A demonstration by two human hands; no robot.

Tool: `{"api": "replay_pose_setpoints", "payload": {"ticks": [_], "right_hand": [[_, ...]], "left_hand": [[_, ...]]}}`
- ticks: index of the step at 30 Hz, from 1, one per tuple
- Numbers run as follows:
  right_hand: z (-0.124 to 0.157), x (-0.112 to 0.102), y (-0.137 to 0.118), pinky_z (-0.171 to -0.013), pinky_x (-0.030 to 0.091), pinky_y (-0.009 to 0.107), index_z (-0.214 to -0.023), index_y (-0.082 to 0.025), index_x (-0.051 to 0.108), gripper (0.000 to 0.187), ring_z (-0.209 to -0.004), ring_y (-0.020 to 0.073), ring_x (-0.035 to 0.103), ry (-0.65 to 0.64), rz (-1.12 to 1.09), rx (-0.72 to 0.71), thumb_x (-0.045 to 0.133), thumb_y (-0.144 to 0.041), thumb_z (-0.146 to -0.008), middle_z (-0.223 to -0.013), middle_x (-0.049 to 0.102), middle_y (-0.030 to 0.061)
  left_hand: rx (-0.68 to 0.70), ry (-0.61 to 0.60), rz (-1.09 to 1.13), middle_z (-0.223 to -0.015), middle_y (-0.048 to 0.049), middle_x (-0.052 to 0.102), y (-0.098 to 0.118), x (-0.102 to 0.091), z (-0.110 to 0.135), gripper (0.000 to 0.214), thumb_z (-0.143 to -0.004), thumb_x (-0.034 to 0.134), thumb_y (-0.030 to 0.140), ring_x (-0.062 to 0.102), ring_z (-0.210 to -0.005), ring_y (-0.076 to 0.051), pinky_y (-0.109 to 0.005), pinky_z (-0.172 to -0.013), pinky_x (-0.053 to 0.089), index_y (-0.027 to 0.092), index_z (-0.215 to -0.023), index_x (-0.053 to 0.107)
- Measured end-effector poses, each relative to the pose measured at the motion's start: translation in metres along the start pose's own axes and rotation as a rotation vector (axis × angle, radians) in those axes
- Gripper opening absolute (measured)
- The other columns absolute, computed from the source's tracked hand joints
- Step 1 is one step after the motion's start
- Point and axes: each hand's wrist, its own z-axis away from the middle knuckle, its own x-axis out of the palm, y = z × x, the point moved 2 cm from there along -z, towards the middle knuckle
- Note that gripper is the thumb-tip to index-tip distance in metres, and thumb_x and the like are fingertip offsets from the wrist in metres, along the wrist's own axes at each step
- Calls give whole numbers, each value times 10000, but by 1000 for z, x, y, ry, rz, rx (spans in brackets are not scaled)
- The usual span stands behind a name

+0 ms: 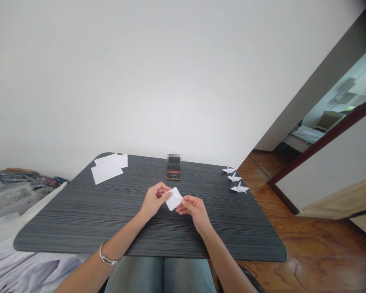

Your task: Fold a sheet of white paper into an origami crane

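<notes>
Between my two hands is a small folded square of white paper (174, 198), held just above the tabletop and turned so that a corner points away from me. My left hand (155, 198) pinches its left edge, thumb on top and fingers behind. At the opposite corner, my right hand (194, 209) grips the paper between thumb and forefinger. Three folded white paper cranes stand in a row at the table's right edge: a far crane (228, 170), a middle crane (234, 177) and a near crane (239, 188).
A dark wood-grain table (85, 219) lies before me, against a white wall. Several white paper sheets (108, 169) overlap at its far left. A phone (173, 167) is at the back middle. Plastic-wrapped fabric (15, 195) is heaped left of the table; wooden floor (311, 240) extends right.
</notes>
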Motion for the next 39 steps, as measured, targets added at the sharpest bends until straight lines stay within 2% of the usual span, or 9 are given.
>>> {"api": "replay_pose_setpoints", "payload": {"ticks": [5, 11, 23, 26, 30, 39], "right_hand": [[-1, 1, -1, -468, 484, 199, -737, -122, 626, 258, -524, 131, 616, 3, 19, -6, 646, -358, -634, -590, 656, 40], [-3, 2, 2, -444, 476, 195, -648, -120, 612, 253, -448, 114, 592, 33, 116, -21, 662, -366, -618, -513, 636, 18], [-3, -1, 2, -427, 461, 180, -612, -124, 586, 227, -415, 98, 574, 53, 121, -50, 651, -341, -640, -478, 623, 4], [-3, -1, 2, -426, 464, 185, -616, -126, 587, 223, -411, 101, 572, 69, 119, -67, 651, -338, -640, -478, 623, 5], [-4, -1, 3, -421, 468, 194, -604, -129, 580, 243, -409, 110, 574, 98, 118, -95, 645, -361, -636, -474, 623, 7], [-3, 3, 1, -432, 468, 181, -608, -129, 575, 245, -433, 107, 583, 63, 104, -50, 650, -361, -634, -494, 626, 1]], "left_hand": [[6, -4, -3, -635, -21, 635, -2, -2, 0, 212, -650, 642, 298, 575, -549, -121, -210, -510, 419, 124, -716, 542], [-5, -32, -28, -595, -16, 629, -5, -1, 0, 203, -656, 634, 305, 561, -511, -117, -206, -482, 402, 125, -681, 543], [-29, -87, 6, -544, 10, 571, -4, 0, -1, 220, -703, 580, 339, 502, -486, -95, -195, -485, 364, 123, -690, 536], [-58, -105, 46, -585, 12, 559, -2, 2, 0, 241, -742, 524, 369, 499, -507, -94, -194, -490, 374, 130, -760, 543], [-36, -163, 36, -598, 31, 543, -2, 6, 3, 337, -656, 640, 286, 511, -536, -99, -195, -518, 388, 146, -929, 500], [9, -125, 21, -715, -7, 586, -6, 11, 6, 265, -678, 616, 238, 536, -601, -105, -198, -540, 410, 133, -897, 511]]}}
